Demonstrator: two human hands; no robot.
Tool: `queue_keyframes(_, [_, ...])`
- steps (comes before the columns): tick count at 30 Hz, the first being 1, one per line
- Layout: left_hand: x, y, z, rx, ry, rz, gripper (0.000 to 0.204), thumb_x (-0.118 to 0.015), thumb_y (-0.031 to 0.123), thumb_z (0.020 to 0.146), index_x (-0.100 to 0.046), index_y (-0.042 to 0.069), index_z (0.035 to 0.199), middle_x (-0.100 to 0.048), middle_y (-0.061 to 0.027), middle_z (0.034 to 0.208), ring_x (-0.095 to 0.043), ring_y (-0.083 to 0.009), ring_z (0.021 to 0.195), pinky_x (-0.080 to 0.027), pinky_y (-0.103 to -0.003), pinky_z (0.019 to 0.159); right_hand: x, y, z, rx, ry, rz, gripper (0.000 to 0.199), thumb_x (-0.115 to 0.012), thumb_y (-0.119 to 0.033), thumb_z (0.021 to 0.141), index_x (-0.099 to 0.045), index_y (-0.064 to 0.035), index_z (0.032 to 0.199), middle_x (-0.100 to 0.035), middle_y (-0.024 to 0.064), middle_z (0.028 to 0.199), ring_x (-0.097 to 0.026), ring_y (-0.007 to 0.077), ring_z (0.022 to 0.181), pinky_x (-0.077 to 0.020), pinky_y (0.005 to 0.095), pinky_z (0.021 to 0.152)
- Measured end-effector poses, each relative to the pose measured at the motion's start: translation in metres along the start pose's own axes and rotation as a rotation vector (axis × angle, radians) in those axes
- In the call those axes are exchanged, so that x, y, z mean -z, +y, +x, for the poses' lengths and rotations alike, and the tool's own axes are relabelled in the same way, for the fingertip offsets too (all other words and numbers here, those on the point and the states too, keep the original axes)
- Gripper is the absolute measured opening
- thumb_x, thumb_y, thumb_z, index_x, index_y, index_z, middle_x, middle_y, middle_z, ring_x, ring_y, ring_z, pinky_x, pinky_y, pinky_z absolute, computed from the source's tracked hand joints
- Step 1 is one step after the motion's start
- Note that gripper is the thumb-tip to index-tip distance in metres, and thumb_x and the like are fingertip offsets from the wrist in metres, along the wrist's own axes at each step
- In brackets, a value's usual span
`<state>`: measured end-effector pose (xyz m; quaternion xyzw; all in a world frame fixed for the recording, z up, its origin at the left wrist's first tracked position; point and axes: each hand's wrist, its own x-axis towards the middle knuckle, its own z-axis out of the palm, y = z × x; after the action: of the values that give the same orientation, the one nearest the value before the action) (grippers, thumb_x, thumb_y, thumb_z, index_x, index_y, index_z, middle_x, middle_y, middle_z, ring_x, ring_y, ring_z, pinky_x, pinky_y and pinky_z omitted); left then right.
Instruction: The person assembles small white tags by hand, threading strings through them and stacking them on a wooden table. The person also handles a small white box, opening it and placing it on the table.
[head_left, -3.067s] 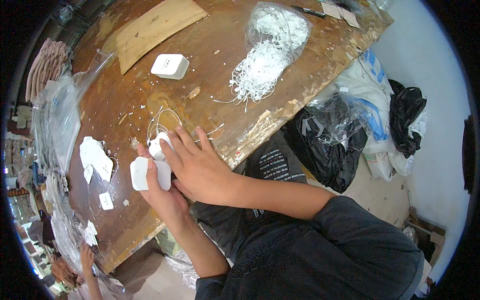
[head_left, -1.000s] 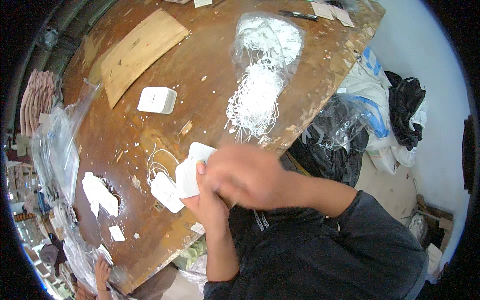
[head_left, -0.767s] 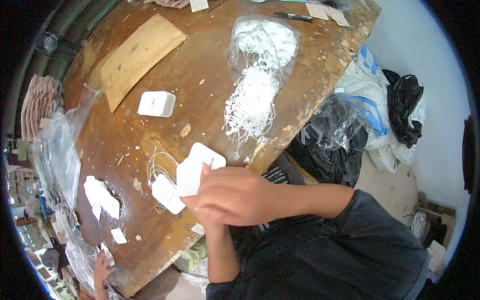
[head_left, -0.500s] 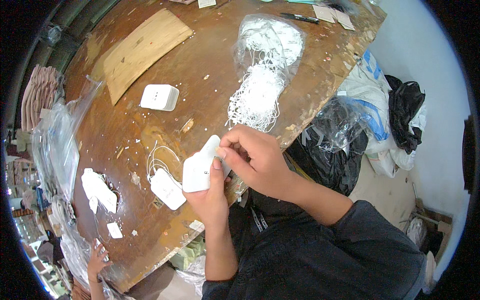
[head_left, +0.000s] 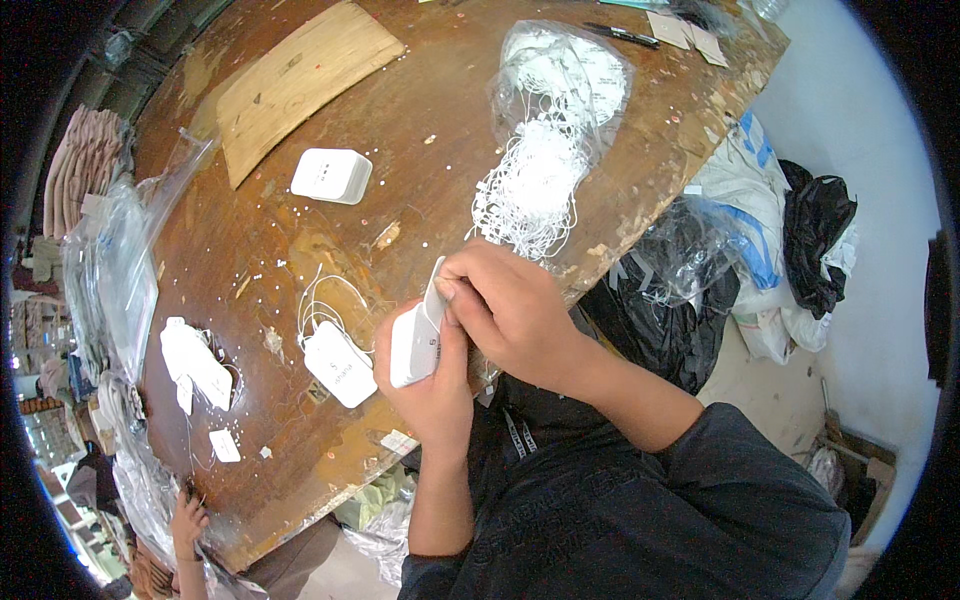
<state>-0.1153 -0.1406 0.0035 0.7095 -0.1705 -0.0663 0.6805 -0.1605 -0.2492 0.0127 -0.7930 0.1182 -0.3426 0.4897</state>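
Now the left hand (head_left: 425,385) has lifted a small stack of white tags (head_left: 413,345) clear of the tabletop (head_left: 450,150), where a moment ago both hands were pressed low over it. Its fingers wrap the stack from below. The right hand (head_left: 510,310) pinches narrowly at the top tag's upper edge, possibly on a thread, though that is too fine to see. Another strung tag (head_left: 340,363) lies just beside on the wood, with its white loop above. A bag of white strings (head_left: 550,150) sits further off, near a white box (head_left: 331,175). The work seems to have shifted from gathering to handling one tag.
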Motion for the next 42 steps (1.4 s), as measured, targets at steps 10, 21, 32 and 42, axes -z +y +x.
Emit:
queue_keyframes(10, [-0.01, 0.001, -0.003, -0.521, -0.05, 0.494, 0.035, -0.076, -0.002, 0.066, -0.07, 0.005, 0.099, -0.064, -0.0099, 0.099, -0.061, -0.0267, 0.09, -0.05, -0.035, 0.074, 0.031, -0.011, 0.0, -0.346, -0.114, 0.169, 0.013, -0.056, -0.009, 0.092, -0.062, 0.0031, 0.09, -0.066, 0.016, 0.078, -0.064, 0.0248, 0.067, -0.049, 0.0345, 0.062])
queue_keyframes(21, [0.001, 0.006, -0.01, -0.758, -0.011, 0.75, 0.032, -0.074, 0.014, 0.07, -0.074, 0.015, 0.101, -0.062, -0.0041, 0.099, -0.058, -0.0257, 0.09, -0.046, -0.038, 0.076, 0.04, -0.011, -0.006, -0.528, -0.198, 0.533, 0.018, -0.054, -0.012, 0.097, -0.062, 0.0026, 0.09, -0.063, -0.0009, 0.079, -0.053, 0.0061, 0.072, -0.0459, 0.0258, 0.065])
queue_keyframes(32, [0.045, 0.012, -0.028, -0.59, -0.02, 0.421, 0.024, -0.076, 0.001, 0.07, -0.067, 0.002, 0.093, -0.066, -0.0106, 0.087, -0.065, -0.0247, 0.082, -0.052, -0.034, 0.073, 0.023, 0.005, 0.028, -0.335, 0.177, 0.296, 0.027, -0.064, -0.021, 0.094, -0.064, 0.0, 0.077, -0.058, 0.0008, 0.064, -0.049, 0.0032, 0.064, -0.04, 0.0225, 0.056])
queue_keyframes(42, [0.087, 0.01, -0.001, 0.172, 0.247, -0.185, 0.026, -0.07, 0.007, 0.089, -0.058, 0.0, 0.11, -0.062, -0.0045, 0.096, -0.059, -0.01, 0.082, -0.05, -0.024, 0.067, -0.061, -0.023, -0.008, 0.179, -0.382, -0.162, 0.034, -0.067, -0.023, 0.085, -0.062, -0.0106, 0.116, -0.057, 0.0117, 0.118, -0.053, 0.0306, 0.113, -0.0392, 0.0437, 0.089])
